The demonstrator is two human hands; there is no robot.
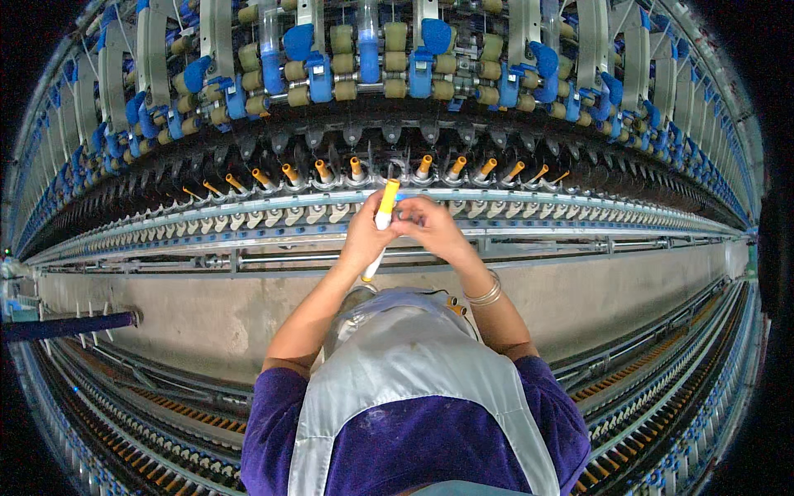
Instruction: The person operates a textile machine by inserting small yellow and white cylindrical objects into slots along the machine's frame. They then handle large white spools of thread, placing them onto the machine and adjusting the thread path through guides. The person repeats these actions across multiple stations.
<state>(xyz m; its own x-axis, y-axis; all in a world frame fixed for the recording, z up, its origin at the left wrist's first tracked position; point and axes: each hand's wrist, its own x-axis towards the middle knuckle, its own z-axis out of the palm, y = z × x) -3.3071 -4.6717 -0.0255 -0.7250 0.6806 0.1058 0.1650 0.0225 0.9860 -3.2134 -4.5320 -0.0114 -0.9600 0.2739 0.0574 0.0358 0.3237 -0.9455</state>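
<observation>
In front of the spindle rail, my left hand [364, 233] is closed round a bobbin [384, 217]. The bobbin has a yellow top and white yarn wound on it; it stands tilted, and its lower end shows below the hand. My right hand [432, 227] is beside it with fingers curled and thumb and fingertips pinched at the bobbin's side. Whatever is in that pinch is too small to make out. A small blue piece shows by its fingertips. Behind the hands, a row of yellow-orange tubes [322, 171] stands on the spindles of a spinning frame.
Blue and olive drafting rollers [395, 62] run above the spindles. A pale metal rail [273, 202] crosses below them. Several orange tubes [457, 307] poke out by my grey apron [405, 347]. A dark bar with white pegs [70, 325] juts in at left. Another machine row lies behind me.
</observation>
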